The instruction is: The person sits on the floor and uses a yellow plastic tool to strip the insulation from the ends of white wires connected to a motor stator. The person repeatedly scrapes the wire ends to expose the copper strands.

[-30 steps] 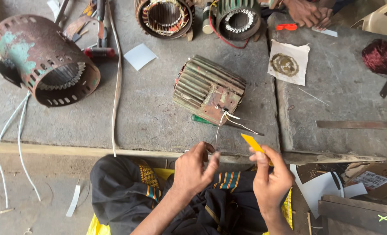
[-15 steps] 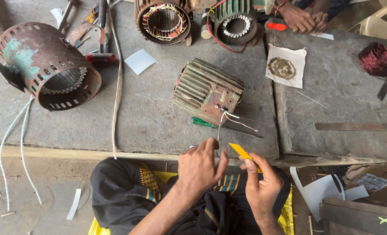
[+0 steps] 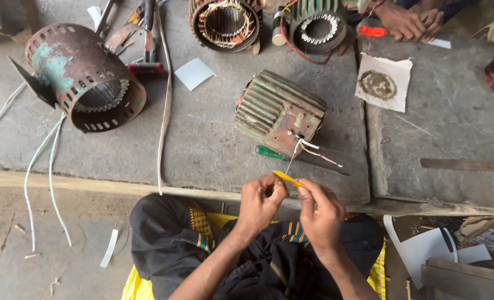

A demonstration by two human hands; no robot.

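While both hands pinch it, thin yellow strip (image 3: pixel 287 178), ribbed motor (image 3: pixel 278 113)

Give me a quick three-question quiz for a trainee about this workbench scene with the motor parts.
1. True or false: both hands pinch the thin yellow strip between them.
2. Multiple choice: the green-handled screwdriver lies
A. inside the rusty round housing
B. on the slab just in front of the ribbed motor body
C. on the white cloth
3. Fill in: loose wires stick out of the ribbed motor body on the side facing the ____.

Key:
1. True; the left hand and right hand meet at the strip.
2. B
3. person
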